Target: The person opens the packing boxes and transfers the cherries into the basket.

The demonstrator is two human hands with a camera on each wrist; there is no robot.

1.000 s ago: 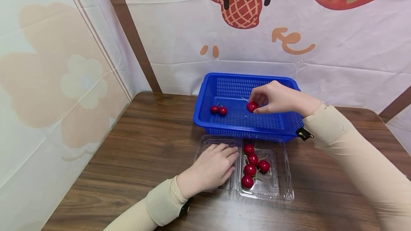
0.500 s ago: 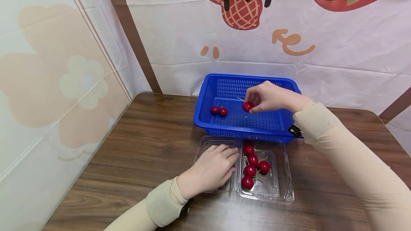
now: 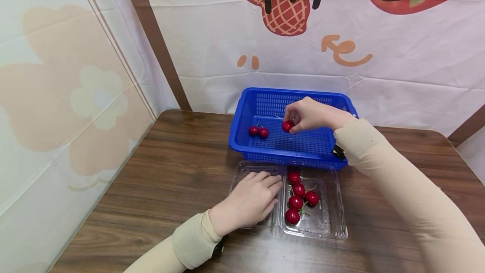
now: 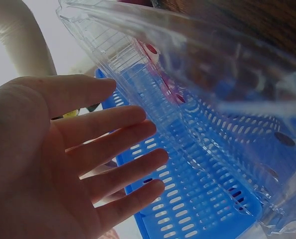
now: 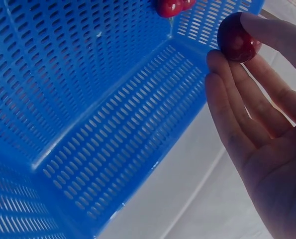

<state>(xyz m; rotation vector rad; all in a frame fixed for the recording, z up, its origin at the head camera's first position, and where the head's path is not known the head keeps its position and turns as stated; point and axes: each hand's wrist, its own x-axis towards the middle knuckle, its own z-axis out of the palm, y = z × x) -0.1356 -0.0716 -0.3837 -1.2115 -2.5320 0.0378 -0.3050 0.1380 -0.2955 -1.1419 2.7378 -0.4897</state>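
Note:
Between thumb and fingertips, my right hand [image 3: 308, 115] pinches a dark red cherry [image 3: 287, 126] over the blue plastic basket [image 3: 236, 138]. The right wrist view shows the same cherry [image 5: 237, 39] at the fingertips, close to the basket's wall. Two more cherries [image 3: 259, 131] lie at the left of the basket floor. My left hand [image 3: 248, 199] lies with extended fingers on the left half of a clear plastic clamshell box [image 3: 333, 222]. In the left wrist view that hand's fingers [image 4: 123, 169] are straight and spread beside the clear plastic. Several stemmed cherries [image 3: 295, 202] sit in the clamshell's right half.
The wood-grain table [image 3: 170, 172] carries the basket at the back and the clamshell directly in front of it. A printed white cloth [image 3: 212, 33] hangs behind the table and down its left side.
My right hand has shifted left over the basket, carrying the pinched cherry toward the two lying there. The left hand and the clamshell stay put.

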